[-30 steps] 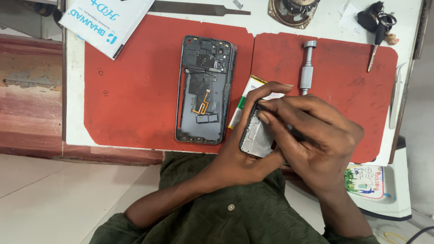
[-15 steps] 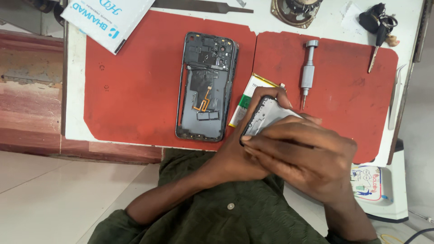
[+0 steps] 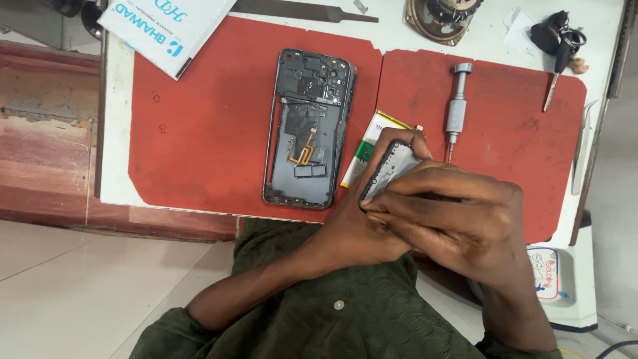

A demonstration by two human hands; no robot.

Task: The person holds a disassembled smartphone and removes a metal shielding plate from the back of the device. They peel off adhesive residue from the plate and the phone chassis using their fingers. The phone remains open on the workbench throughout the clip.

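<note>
1. A small dark-rimmed grey plastic phone part (image 3: 393,174) is clamped between both hands, held just above the right-hand red rubber mat (image 3: 505,100) near the front edge of the white desk (image 3: 114,133).
2. Its long axis runs on a slant, the upper end pointing away from the person and to the right, the lower end pointing back toward the person's chest.
3. The left hand (image 3: 362,229) closes on the part from below, thumb lying along its left edge.
4. The right hand (image 3: 465,223) is wrapped over the part from the right, fingers (image 3: 425,199) folded across its lower half (so that half is hidden, and what the fingertips press on cannot be made out).
5. A flat phone battery with a green and white label (image 3: 367,149) lies just beyond the hands, partly covered by the left thumb and the part.
6. An opened black phone frame with an orange flex cable (image 3: 309,126) lies on the left red mat (image 3: 199,126), long axis pointing away from the person.
7. A silver precision screwdriver (image 3: 456,110) lies on the right mat, tip toward the hands.
8. A bunch of keys (image 3: 558,46), metal tweezers (image 3: 583,143) and a dark metal file (image 3: 299,9) lie near the desk's edges; a round speaker (image 3: 442,16) is cut off by the top of the view.
</note>
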